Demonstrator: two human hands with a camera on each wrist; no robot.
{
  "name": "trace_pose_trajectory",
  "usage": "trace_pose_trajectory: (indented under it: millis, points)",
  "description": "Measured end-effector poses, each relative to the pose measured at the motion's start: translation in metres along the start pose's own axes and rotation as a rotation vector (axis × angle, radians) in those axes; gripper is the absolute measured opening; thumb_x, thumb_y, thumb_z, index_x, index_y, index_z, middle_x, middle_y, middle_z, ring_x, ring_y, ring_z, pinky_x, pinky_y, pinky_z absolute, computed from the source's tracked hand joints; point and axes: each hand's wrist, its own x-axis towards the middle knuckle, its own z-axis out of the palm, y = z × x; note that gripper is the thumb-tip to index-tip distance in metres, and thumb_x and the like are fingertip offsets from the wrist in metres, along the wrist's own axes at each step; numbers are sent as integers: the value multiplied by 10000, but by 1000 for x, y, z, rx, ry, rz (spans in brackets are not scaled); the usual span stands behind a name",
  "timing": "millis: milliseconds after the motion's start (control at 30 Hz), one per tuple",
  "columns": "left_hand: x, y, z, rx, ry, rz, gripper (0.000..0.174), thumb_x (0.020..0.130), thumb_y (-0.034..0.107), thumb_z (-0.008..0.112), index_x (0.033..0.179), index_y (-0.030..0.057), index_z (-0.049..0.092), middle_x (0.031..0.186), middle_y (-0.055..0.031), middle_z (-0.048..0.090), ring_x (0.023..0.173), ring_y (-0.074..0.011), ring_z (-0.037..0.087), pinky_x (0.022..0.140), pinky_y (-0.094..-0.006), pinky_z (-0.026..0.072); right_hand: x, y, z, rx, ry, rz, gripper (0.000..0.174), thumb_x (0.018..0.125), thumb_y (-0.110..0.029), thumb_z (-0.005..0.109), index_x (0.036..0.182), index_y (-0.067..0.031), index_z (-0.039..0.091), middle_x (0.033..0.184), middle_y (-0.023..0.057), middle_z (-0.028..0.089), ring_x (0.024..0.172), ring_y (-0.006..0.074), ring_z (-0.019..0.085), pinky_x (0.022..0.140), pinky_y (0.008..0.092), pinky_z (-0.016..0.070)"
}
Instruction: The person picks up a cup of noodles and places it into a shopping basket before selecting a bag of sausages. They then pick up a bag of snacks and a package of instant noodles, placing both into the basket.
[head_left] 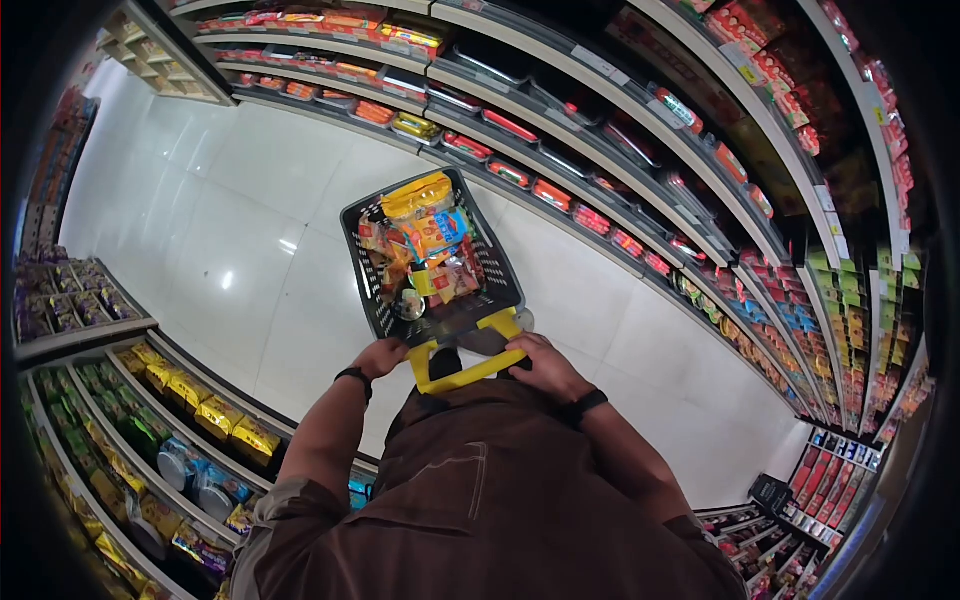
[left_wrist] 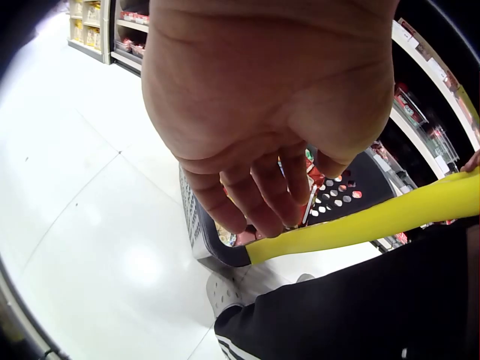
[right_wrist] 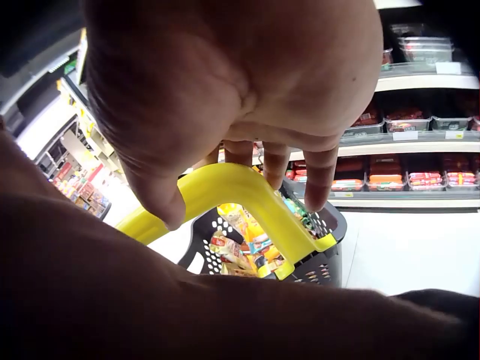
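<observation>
A black shopping basket (head_left: 507, 268) stands in front of the person in the head view, its yellow handle (head_left: 464, 378) tipped toward the body. Inside lie a yellow packet (head_left: 416, 196), a blue-and-orange packet (head_left: 438, 233), several red snack packs and a small round tub (head_left: 409, 305). My right hand (head_left: 548, 370) holds the handle by its right corner; the right wrist view shows the thumb in front and fingers behind the yellow bar (right_wrist: 225, 180). At the handle's left end, my left hand (left_wrist: 262, 112) hangs with loosely bent fingers, fingertips right at the bar's upper edge.
Shelves of packaged food (head_left: 560, 190) run along the right side of the aisle. Lower left stands another shelf with yellow packets (head_left: 215, 410) and blue tubs. Pale tiled floor (head_left: 230, 230) stretches ahead and left. A grey shoe (left_wrist: 221, 294) shows below the basket.
</observation>
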Motion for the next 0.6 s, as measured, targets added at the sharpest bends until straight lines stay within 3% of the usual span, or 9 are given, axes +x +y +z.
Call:
trace_pose_trajectory:
  millis: [67, 300, 533, 600]
  points:
    - [3, -10, 4, 37, 33, 39, 388, 896, 330, 482, 988, -13, 638, 862, -139, 668, 837, -260, 628, 781, -374, 475, -2, 4, 4, -1, 2, 9, 379, 795, -139, 676, 1149, -66, 563, 1200, 132, 546, 1188, 315, 486, 1031, 367, 387]
    - [10, -1, -1, -50, -8, 17, 377, 886, 308, 487, 1010, -15, 636, 866, -131, 671, 790, -234, 643, 758, -353, 499, -6, 0, 2, 64, -13, 26, 398, 826, -123, 652, 1206, -82, 544, 1272, 150, 523, 1267, 309, 445, 1080, 360, 349]
    - [17, 18, -9, -41, -24, -16, 392, 875, 312, 494, 1061, -4, 633, 861, -113, 666, 771, -199, 650, 706, -332, 513, -8, -3, 1, 74, 34, -35, 405, 829, -102, 626, 1219, -63, 525, 1266, 140, 505, 1214, 317, 478, 1047, 366, 381]
    - [14, 29, -12, -45, -32, -13, 394, 874, 318, 498, 1067, 1, 632, 868, -113, 667, 767, -198, 648, 702, -330, 513, -10, -2, 3, 102, 18, 6, 406, 864, -126, 618, 1256, -84, 524, 1338, 150, 487, 1308, 302, 412, 1089, 352, 341]
